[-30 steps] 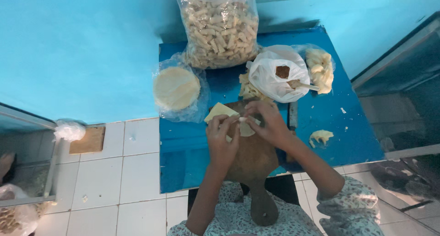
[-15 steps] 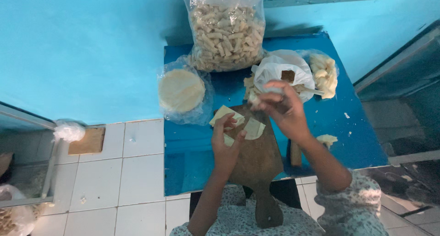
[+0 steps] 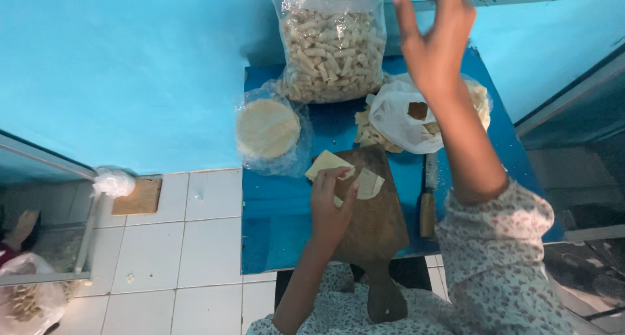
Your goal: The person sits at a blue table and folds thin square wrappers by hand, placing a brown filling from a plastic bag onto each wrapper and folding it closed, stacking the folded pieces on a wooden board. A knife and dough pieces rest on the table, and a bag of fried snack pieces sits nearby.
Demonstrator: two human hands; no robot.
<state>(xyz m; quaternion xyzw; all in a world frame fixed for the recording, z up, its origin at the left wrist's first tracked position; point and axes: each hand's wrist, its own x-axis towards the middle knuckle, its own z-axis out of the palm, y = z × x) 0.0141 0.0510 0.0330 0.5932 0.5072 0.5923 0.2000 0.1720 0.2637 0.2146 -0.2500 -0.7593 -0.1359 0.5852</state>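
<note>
1. Dough sheets [image 3: 355,175] sit on the wooden board [image 3: 377,224], pale yellow, at the board's 11 o'clock corner, a folded one overlapping a flatter one.
2. Left hand [image 3: 331,208] is flat on those sheets, fingers loosely spread and pressing down, not really pinching anything.
3. Right hand [image 3: 435,39] is way up in the air at 12 o'clock, fingers splayed wide, holding nothing as far as I can see.
4. Board lies on the blue table [image 3: 273,231], handle pointing to 6 o'clock toward the person's lap.
5. Knife [image 3: 428,201] with a wooden handle lies just beside the board at 3 o'clock.
6. Big clear bag of rolls [image 3: 332,45] stands at the table's 12 o'clock edge against the wall.
7. Round wrappers [image 3: 267,128] in plastic are at 10 o'clock from the board.
8. White bag [image 3: 400,120] is at 1 o'clock, partly hidden behind the right arm.
</note>
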